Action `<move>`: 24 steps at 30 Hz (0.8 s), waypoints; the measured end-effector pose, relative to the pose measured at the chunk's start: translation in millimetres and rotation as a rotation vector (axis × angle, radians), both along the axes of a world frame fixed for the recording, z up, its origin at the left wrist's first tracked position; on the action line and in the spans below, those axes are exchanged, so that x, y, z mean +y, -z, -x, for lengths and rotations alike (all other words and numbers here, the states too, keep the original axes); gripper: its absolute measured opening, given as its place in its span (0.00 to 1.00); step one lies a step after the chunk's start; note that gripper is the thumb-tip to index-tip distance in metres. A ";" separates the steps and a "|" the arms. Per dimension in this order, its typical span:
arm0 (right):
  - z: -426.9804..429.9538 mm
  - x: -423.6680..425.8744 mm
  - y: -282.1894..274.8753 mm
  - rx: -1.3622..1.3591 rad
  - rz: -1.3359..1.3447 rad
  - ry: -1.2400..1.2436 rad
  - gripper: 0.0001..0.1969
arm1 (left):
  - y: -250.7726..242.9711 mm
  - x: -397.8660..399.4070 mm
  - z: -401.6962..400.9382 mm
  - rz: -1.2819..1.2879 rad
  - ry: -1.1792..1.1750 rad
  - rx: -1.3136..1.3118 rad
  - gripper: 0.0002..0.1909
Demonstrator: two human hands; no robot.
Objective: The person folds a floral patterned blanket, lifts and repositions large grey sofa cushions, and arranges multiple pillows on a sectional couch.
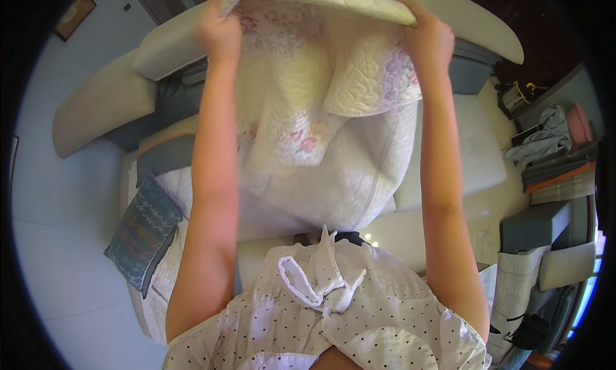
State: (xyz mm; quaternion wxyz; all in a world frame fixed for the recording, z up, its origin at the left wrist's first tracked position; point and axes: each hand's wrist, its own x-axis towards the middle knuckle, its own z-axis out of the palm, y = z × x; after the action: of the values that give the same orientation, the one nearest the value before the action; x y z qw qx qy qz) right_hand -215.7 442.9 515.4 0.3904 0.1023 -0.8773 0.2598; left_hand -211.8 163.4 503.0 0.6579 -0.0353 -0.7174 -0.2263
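Observation:
Both my arms reach forward, holding up a cream quilted cover (298, 76) with pink and lilac flowers. My left hand (219, 31) grips its upper edge at the left, slightly blurred. At the right end of that same edge, my right hand (428, 35) is closed around a folded corner. Between my arms the cloth hangs in loose folds, its flowered border (305, 136) lowest. Pale fabric (337, 192) spreads below it towards my feet. Behind the cloth stands a sofa, its cream backrest cushion (173, 43) partly covered.
A blue patterned cushion (144, 233) leans on the sofa's left part. To the right lies a cream seat (462, 144). Grey clothing (548, 134), a pink item (579, 124) and stacked grey fabric (553, 170) sit farther right. A black bag (529, 331) rests on another seat.

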 end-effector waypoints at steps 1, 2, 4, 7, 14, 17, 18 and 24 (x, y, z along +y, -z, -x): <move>-15.0 -1.0 -7.5 0.093 0.014 -0.035 0.19 | -4.0 -4.7 -12.5 0.061 0.035 0.129 0.19; -20.8 1.1 -2.8 0.095 0.011 -0.036 0.19 | -2.2 -11.3 -26.7 0.053 0.020 0.073 0.19; -31.2 9.5 23.1 0.421 -0.098 -0.161 0.17 | 29.4 -15.5 -55.2 0.099 -0.026 0.078 0.18; -70.5 6.6 118.9 0.081 -0.182 -0.153 0.19 | 139.2 -17.2 -103.0 0.215 -0.022 -0.161 0.18; -145.7 20.8 375.1 -1.043 -0.428 -0.408 0.18 | 387.8 -14.7 -243.7 0.295 0.176 -1.520 0.18; -179.4 38.8 401.1 -1.263 -0.457 -0.492 0.15 | 394.3 -1.2 -270.3 0.516 0.217 -1.784 0.17; -183.5 43.1 402.3 -1.269 -0.456 -0.491 0.15 | 394.2 -1.4 -278.0 0.527 0.265 -1.876 0.17; -150.1 42.0 365.4 -1.301 -0.380 -0.685 0.14 | 391.0 -25.0 -229.4 0.558 0.282 -2.075 0.26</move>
State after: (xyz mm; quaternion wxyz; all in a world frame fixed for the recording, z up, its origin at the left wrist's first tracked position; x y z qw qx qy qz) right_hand -65.6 484.9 150.1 -0.3326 0.2605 -0.8796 0.2187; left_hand 17.7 138.4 112.0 -0.3328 -0.0573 -0.9400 -0.0480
